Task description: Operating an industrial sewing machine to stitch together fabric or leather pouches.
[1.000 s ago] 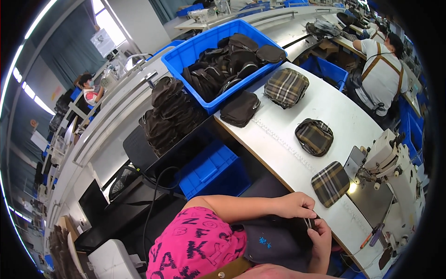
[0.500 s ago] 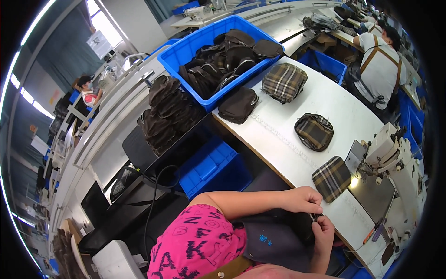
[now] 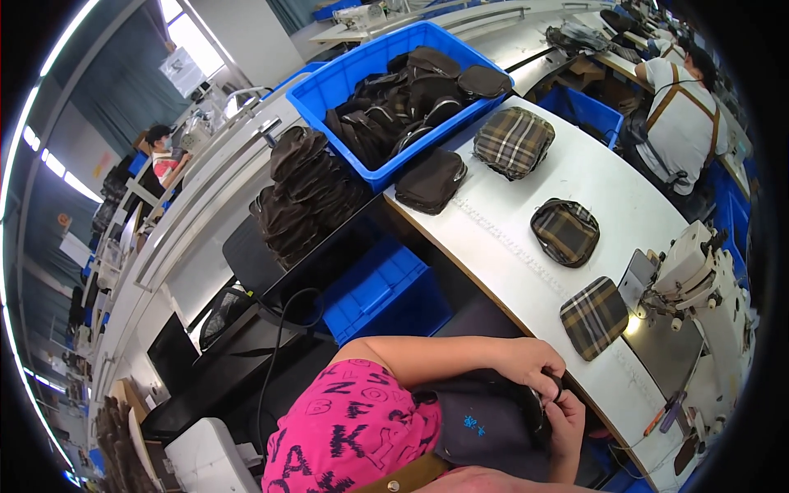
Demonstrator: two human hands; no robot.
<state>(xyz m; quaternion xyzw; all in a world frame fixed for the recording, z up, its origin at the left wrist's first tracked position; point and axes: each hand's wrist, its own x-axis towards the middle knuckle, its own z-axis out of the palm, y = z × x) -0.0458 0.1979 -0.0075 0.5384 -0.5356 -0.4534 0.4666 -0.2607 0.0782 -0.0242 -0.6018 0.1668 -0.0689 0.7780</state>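
L hand (image 3: 530, 363) & R hand (image 3: 567, 421) both pinch dark piece (image 3: 559, 384), prob. so it stays steady b/w them.

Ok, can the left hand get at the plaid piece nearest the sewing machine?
Probably yes: the plaid piece lies close by, nothing visible between, though the left hand is occupied with a dark item.

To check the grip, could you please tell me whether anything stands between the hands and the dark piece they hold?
Nothing visible does: the left hand and the right hand, both bare, hold the dark piece directly.
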